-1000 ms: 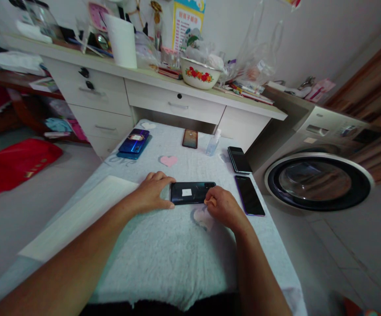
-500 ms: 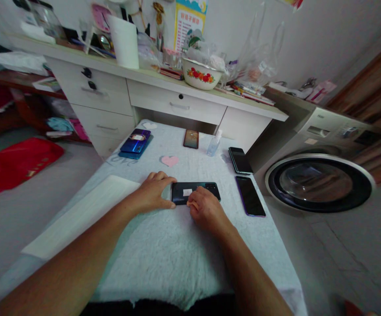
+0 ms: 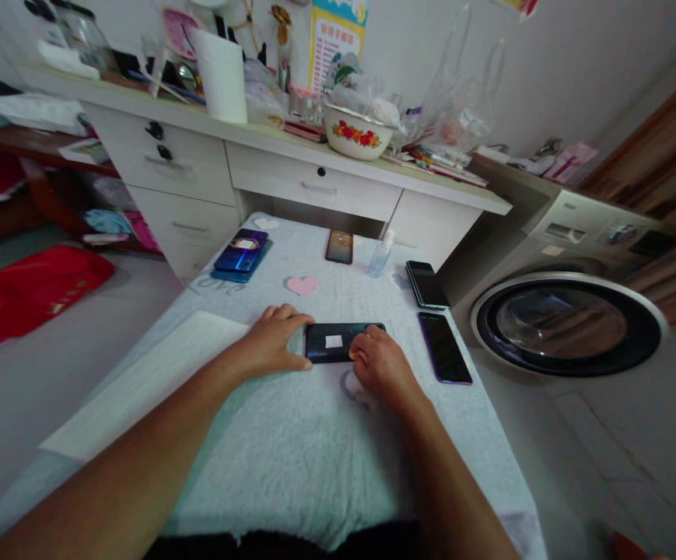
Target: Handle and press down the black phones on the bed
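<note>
A dark phone (image 3: 321, 351) lies on the cloth-covered table, its back up, with a small white label in the middle. My left hand (image 3: 274, 342) holds its left end, thumb at the near edge and fingers at the far edge. My right hand (image 3: 380, 358) is closed over the phone's right part, fingers pressed down on the back. A small orange-tan bit shows at its fingertips; too little of it is visible to tell what it is. The right hand hides most of the phone's right end, the camera area included.
Right of my hands lie a phone with a purple edge (image 3: 446, 348) and stacked phones (image 3: 427, 285). Farther back stand a clear spray bottle (image 3: 380, 257) and a brown phone (image 3: 339, 246). Blue phones (image 3: 240, 253) lie back left; a white paper sheet (image 3: 139, 389) lies left.
My right hand has slid to the right along the phone's back, uncovering more of its middle. The left hand and the phone stay in place.
</note>
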`<state>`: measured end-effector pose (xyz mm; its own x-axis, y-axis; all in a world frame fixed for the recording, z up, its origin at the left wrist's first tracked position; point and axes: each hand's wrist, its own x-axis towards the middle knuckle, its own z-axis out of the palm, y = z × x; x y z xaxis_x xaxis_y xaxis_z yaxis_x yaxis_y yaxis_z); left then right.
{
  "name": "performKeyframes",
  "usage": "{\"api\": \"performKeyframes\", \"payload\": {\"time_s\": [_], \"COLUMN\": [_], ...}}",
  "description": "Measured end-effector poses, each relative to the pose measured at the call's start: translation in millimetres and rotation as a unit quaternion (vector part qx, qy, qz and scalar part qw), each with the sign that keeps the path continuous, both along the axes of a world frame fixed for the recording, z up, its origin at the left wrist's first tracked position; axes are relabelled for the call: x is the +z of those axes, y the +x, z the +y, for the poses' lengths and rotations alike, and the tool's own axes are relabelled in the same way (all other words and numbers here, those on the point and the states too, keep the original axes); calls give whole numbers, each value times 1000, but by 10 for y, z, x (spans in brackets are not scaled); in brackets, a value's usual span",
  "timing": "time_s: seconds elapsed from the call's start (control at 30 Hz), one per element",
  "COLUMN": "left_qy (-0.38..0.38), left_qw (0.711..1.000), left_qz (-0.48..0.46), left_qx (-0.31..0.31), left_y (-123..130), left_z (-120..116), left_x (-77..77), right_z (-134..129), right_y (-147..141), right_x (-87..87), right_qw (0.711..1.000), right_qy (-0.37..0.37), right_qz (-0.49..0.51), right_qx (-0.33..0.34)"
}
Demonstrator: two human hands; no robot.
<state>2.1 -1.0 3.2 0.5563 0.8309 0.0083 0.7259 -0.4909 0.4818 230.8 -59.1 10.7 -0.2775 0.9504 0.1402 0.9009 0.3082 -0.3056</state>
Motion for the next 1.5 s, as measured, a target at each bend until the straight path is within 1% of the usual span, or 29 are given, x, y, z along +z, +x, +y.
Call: {"api": "performKeyframes", "payload": {"time_s": [0.2, 0.3, 0.4, 0.5, 0.63, 0.8, 0.9, 1.0, 1.13, 1.37, 1.5], "left_qy": [-5, -4, 0, 4, 8, 5, 1, -2, -3, 3, 2], "left_qw": [1000, 1000, 1000, 1000, 1000, 1000, 1000, 1000, 1000, 1000, 1000], "left_qz": [-5, -5, -4, 0, -1, -5, -3, 2, 0, -6, -7], "left_qx": [-1, -2, -5, -6, -5, 2, 0, 1, -1, -1, -3], "left_y": [-7, -11, -13, -13, -14, -7, 0, 3, -2, -18, -15], "left_z": [3, 8, 13, 18, 22, 15, 8, 6, 13, 28, 22], "left_x": [-2, -14, -31, -46, -57, -46, -31, -24, -32, -72, -58], "right_z": [33, 45, 58, 70, 68, 31, 22, 45, 105, 171, 185], "right_y": [206, 235, 207, 141, 41, -48, -68, -59, 6, 210, 332], "right_x": [33, 27, 2, -21, -36, -53, -75, -94, -101, -107, -112], "right_qw": [995, 989, 986, 989, 995, 999, 998, 998, 998, 992, 988], "right_qy": [1, 3, 7, 10, 8, 20, 30, 32, 34, 55, 59], "right_qz": [0, -5, -11, -8, 17, 48, 60, 61, 49, 53, 43], "right_qx": [-99, -145, -167, -150, -96, -4, 18, 9, -29, -102, -137]}}
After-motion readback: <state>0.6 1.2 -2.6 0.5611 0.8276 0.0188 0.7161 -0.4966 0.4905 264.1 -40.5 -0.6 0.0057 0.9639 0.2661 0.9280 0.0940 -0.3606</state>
